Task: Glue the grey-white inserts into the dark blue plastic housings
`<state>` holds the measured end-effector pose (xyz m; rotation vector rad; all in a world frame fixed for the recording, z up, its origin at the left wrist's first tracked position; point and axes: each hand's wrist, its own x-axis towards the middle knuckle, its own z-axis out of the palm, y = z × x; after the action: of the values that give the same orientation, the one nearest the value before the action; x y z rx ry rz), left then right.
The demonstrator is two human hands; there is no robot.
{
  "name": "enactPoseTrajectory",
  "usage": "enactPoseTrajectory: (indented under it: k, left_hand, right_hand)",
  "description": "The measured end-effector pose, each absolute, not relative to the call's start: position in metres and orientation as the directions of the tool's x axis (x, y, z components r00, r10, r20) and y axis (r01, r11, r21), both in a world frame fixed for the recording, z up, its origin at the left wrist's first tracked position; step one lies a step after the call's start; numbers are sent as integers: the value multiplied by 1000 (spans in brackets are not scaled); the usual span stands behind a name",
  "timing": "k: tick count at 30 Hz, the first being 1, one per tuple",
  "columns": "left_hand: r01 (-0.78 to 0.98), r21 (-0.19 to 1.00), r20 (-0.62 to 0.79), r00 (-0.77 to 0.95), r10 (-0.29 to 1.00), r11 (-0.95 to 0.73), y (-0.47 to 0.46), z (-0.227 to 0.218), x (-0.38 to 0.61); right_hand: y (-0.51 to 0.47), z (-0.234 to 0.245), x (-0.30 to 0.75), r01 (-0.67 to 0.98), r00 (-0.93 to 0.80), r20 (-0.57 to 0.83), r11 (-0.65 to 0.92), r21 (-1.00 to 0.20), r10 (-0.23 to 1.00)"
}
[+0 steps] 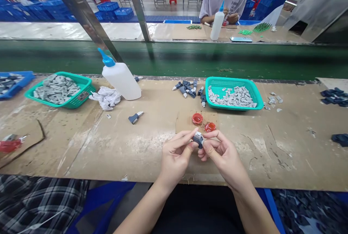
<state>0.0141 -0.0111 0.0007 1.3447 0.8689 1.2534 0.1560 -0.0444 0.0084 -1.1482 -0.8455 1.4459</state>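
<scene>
Head view: my left hand [175, 154] and my right hand [221, 154] meet above the near edge of the counter [108, 147]. Both are closed on one small grey part [198, 139], pinched between thumbs and fingertips and held clear of the counter surface, just in front of my body. Just beyond the part, a red cap [197, 118] and a second red cap [210, 127] sit side by side on a cardboard piece [185, 119]. Behind them, a green basket [233, 108] holds light grey pieces, with a loose pile of dark parts [189, 89] just to its left. Farther left, a white squeeze bottle [122, 79] with a blue nozzle leans. A crumpled tissue [106, 98] lies beside it, then a second green basket [69, 104] of grey pieces. A single dark part [135, 117] lies alone between the bottle and my left hand. Across the green belt [174, 60], another person sits at a far counter
</scene>
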Motion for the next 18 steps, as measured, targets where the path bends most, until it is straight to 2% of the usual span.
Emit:
enactPoseTrajectory:
  k: [5, 10, 18]
  left_hand:
    - [-93, 946, 321, 136, 937, -310, -15, 5, 16]
    - [-96, 934, 354, 111, 929, -345, -18, 6, 17]
    - [-66, 925, 377, 278, 883, -374, -7, 8, 4]
  right_hand:
    - [-50, 14, 146, -264, 152, -226, -181, -947, 962]
    - [-53, 13, 137, -196, 298, -139, -82, -977, 944]
    - [-50, 19, 151, -153, 81, -230, -216, -964, 970]
